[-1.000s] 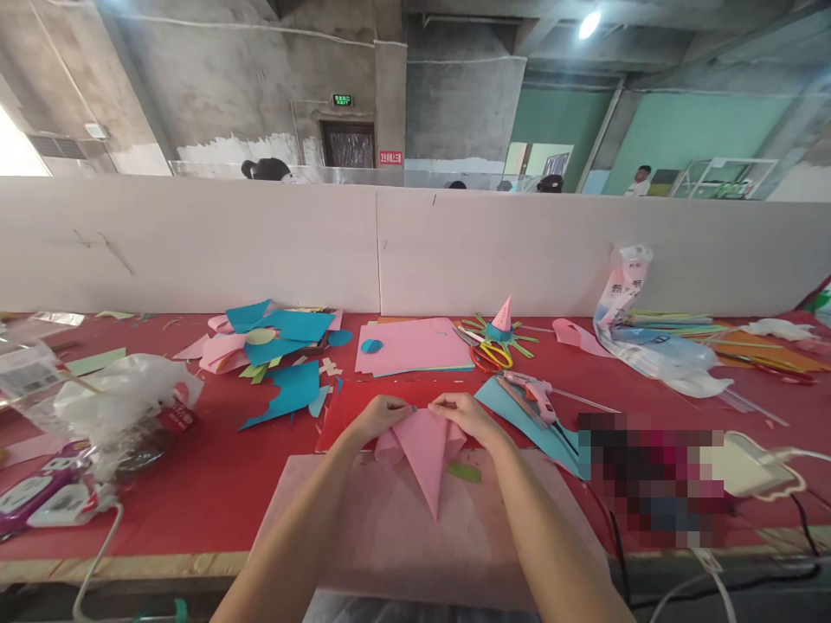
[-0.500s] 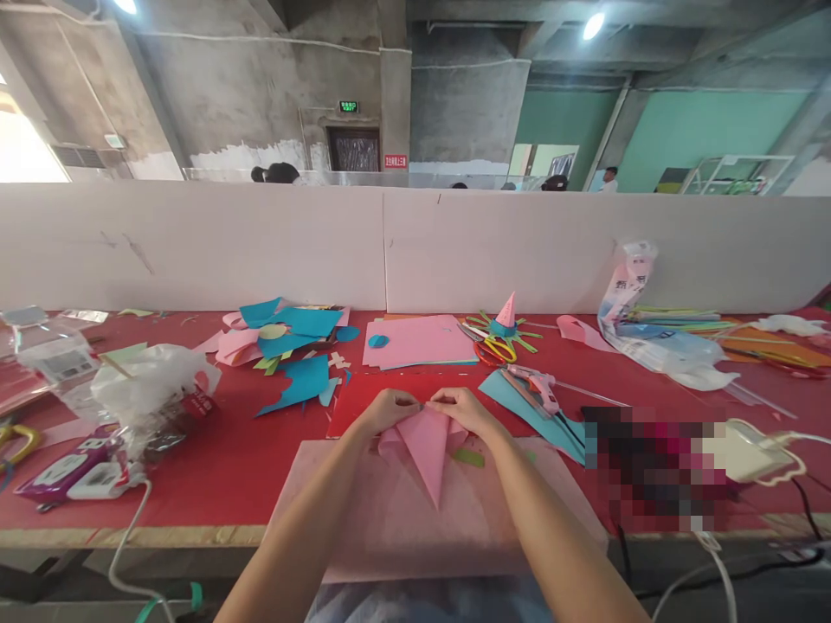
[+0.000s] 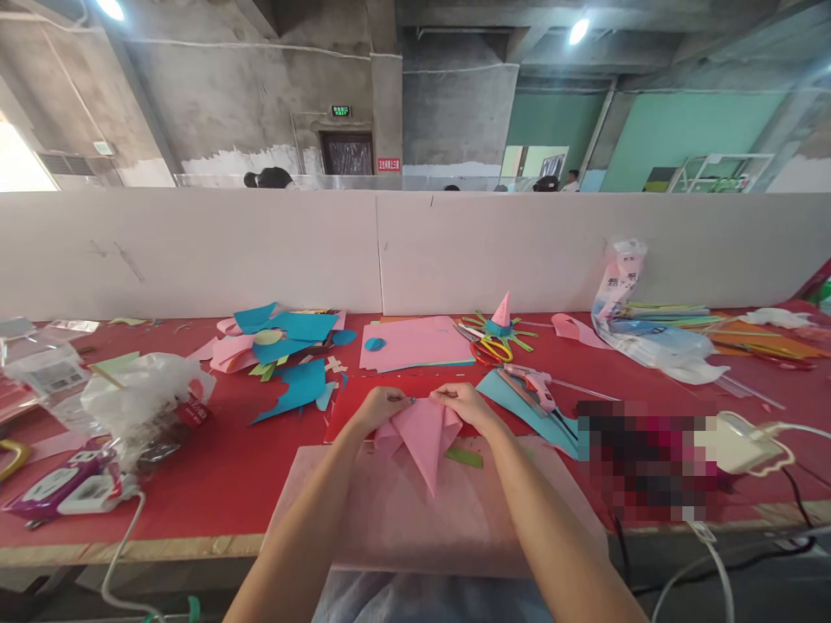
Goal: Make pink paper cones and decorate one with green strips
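Observation:
My left hand (image 3: 383,407) and my right hand (image 3: 462,403) both pinch the top edge of a folded pink paper (image 3: 423,443), a downward-pointing cone-like shape. The fingers of each hand are closed on it, close together at the middle of the edge. The paper hangs over a pale pink sheet (image 3: 421,519) at the table's front edge, in front of a red sheet (image 3: 354,398).
A hot glue gun (image 3: 533,387) lies on teal paper to the right; scissors (image 3: 488,348) and a small paper cone (image 3: 501,313) lie behind. Pink sheets (image 3: 419,343), teal scraps (image 3: 292,346), a plastic bag (image 3: 139,389), a power strip (image 3: 55,491) and a white partition (image 3: 389,251) surround.
Both hands stay pinched on the pink paper's top edge; the paper's tip has risen slightly and the fold looks tighter. The view shifted a little.

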`<action>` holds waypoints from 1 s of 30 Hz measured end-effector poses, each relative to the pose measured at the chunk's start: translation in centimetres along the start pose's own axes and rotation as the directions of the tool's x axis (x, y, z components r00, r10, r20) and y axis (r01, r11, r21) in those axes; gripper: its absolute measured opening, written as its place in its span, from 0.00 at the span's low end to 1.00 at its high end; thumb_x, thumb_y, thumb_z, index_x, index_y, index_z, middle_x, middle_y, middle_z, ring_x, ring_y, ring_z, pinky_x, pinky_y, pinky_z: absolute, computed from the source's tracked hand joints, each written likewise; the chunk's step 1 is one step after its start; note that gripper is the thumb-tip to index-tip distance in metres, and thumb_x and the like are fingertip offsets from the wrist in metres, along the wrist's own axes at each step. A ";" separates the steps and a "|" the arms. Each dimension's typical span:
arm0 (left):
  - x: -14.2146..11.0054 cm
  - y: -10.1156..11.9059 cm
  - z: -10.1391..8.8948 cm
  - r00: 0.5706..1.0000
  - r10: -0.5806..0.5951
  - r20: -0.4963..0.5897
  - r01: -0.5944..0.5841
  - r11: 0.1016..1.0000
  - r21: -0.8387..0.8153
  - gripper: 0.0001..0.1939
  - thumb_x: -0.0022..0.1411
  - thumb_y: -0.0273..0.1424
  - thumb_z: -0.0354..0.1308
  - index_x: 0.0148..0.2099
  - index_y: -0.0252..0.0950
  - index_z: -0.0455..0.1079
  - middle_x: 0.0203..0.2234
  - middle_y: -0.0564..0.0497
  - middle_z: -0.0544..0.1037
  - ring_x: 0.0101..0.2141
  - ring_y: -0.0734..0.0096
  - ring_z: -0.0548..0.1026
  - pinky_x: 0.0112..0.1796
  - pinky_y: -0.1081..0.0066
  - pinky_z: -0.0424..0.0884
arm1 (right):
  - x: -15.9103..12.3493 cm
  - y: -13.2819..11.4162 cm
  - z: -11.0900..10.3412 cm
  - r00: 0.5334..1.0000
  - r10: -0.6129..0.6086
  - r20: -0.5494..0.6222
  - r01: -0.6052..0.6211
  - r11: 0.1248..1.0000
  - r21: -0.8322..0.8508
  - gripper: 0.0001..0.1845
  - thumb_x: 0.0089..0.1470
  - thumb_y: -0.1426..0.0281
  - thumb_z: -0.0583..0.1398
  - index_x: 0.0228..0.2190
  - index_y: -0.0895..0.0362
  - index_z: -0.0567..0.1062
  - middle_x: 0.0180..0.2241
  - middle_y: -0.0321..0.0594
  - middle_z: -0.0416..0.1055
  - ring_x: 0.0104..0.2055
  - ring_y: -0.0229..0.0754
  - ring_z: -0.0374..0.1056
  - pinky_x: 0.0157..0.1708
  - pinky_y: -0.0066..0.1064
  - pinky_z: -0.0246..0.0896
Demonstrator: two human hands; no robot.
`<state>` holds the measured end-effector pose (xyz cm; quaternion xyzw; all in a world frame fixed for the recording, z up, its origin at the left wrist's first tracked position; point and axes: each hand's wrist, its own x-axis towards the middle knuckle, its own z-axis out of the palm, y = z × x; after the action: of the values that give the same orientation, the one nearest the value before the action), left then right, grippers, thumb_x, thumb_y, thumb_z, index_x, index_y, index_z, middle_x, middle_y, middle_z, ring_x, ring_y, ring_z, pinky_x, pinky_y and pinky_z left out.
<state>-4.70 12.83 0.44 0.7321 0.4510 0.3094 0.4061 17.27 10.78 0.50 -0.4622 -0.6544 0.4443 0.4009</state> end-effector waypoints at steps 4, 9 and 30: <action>0.1 -0.5 -0.7 1.000 0.001 0.006 -0.001 1.000 0.007 0.18 0.50 0.44 0.51 0.23 0.33 0.66 0.18 0.54 0.66 0.23 0.74 0.62 0.26 0.74 0.57 | 0.0 0.2 -0.2 0.998 0.014 -0.060 -0.015 1.000 -0.008 0.21 0.42 0.53 0.59 0.28 0.59 0.76 0.30 0.38 0.73 0.34 0.40 0.66 0.34 0.28 0.57; 0.2 -0.9 -0.8 0.999 0.008 -0.036 -0.008 1.000 -0.014 0.19 0.49 0.46 0.52 0.21 0.34 0.62 0.17 0.55 0.61 0.21 0.76 0.58 0.23 0.74 0.54 | -0.3 -0.1 -0.5 0.999 0.013 -0.036 -0.014 0.999 -0.036 0.22 0.43 0.52 0.58 0.28 0.59 0.75 0.29 0.38 0.72 0.32 0.38 0.65 0.31 0.26 0.56; 0.4 -0.5 -1.1 0.971 0.019 -0.238 0.013 0.991 0.134 0.20 0.50 0.46 0.51 0.20 0.34 0.65 0.17 0.53 0.65 0.23 0.73 0.62 0.24 0.75 0.56 | 0.8 1.3 -0.1 0.988 -0.111 -0.106 0.096 0.986 -0.134 0.19 0.46 0.53 0.57 0.28 0.57 0.74 0.29 0.39 0.73 0.33 0.40 0.68 0.36 0.30 0.61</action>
<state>-5.64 13.66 0.61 0.7159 0.5153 0.3647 0.2982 17.45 11.76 -0.62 -0.4771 -0.6810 0.3527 0.4292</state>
